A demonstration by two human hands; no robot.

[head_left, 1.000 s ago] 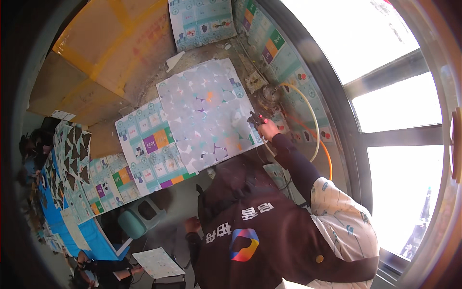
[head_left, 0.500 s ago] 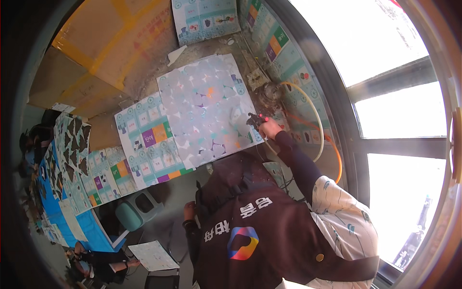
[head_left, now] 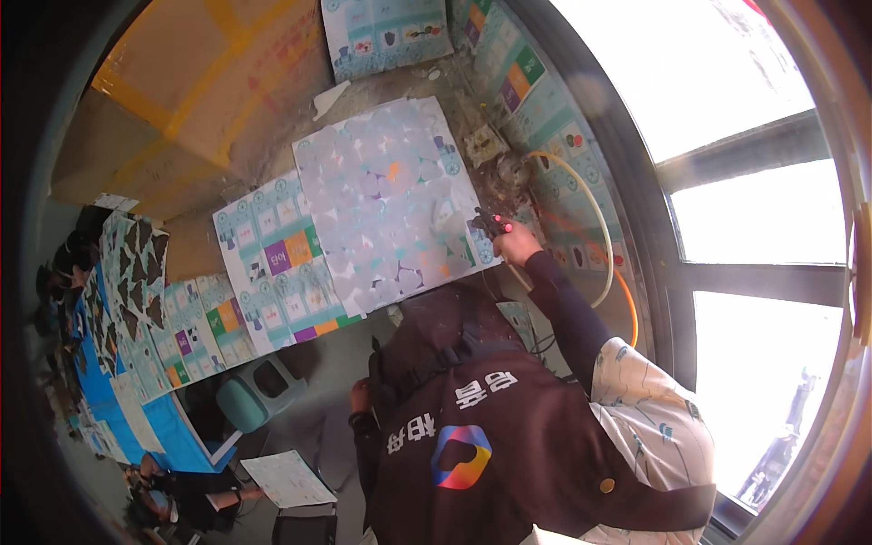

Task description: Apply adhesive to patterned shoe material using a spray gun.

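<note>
Right hand: It reaches far out on a dark sleeve. The fingers are curled tight around a small dark tool with red spots.
Tool: It sits in the right hand, touching the right edge of the big pale sheet.
Big pale sheet: It lies flat on the work table. It is covered in light round shapes, with a little orange spot near the middle.
Left hand: It is low, close to the person's body, beside the dark vest. I cannot tell if it is open or closed.
Hose: A yellow hose bends in a loop just past the right hand, near the window.
Other sheets: A sheet with coloured squares peeks out from under the big pale one, on its left side.
Cardboard: Brown cardboard with yellow tape lies at the far left of the table.
Stool: A green stool stands on the floor below the table.
Another person: Someone at the bottom left holds a white sheet.
</note>
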